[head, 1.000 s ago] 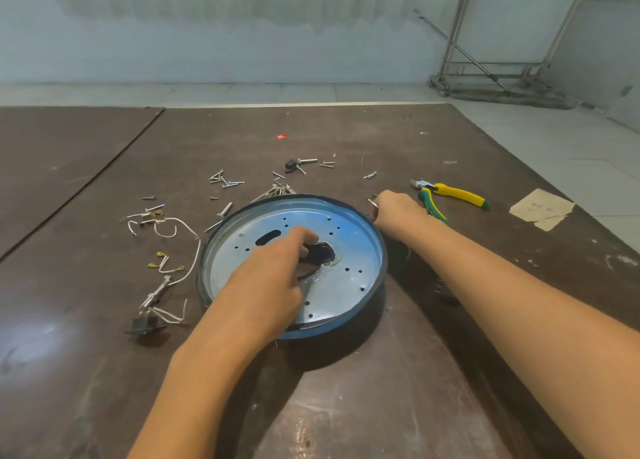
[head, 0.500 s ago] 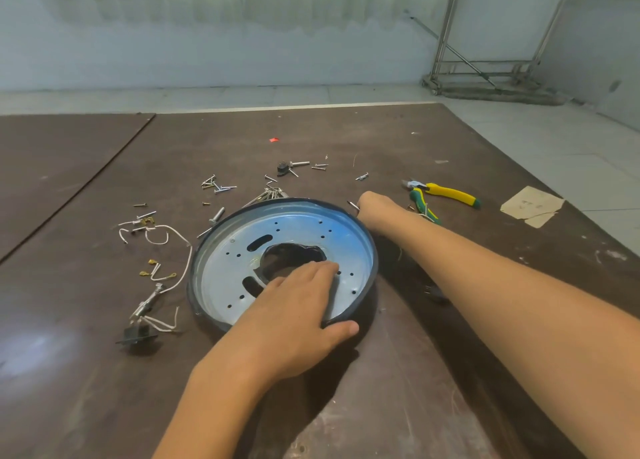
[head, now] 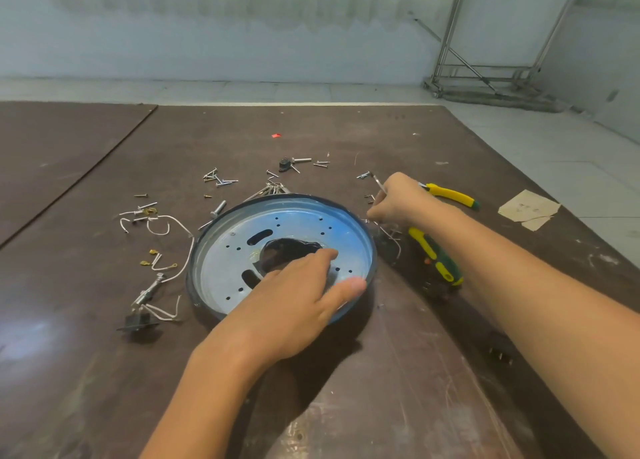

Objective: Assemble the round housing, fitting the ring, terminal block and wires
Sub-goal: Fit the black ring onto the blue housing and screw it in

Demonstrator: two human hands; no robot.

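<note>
The brown table (head: 86, 372) fills most of the view, with a seam running across its far left corner. The round housing (head: 301, 223) lies flat at the middle of the table, its open side up. It is a blue-silver plate with a dark rim, small holes, two slots and a large dark opening in its centre.

The left hand (head: 294, 302) rests flat on the housing's near right part. Its fingers are straight and reach the edge of the centre opening, and the thumb is spread out over the rim. It holds nothing. The right hand (head: 398, 202) hovers just beyond the housing's right rim with its fingers curled, pinching a thin pin (head: 379, 183) that sticks up and away from it. Loose thin rods (head: 391, 233) lie under that hand.

Yellow-green pliers (head: 434, 254) lie right of the housing, partly hidden by the right arm. White wires (head: 191, 242) with brass ends curl on the table left of the housing, close to its rim. A torn paper scrap (head: 528, 209) sits at the table's right edge.

A black block (head: 138, 321) with short white leads lies toward the near left of the housing. Screws (head: 218, 179) are scattered beyond the housing's far rim, and a small black part (head: 284, 164) lies farther back.
</note>
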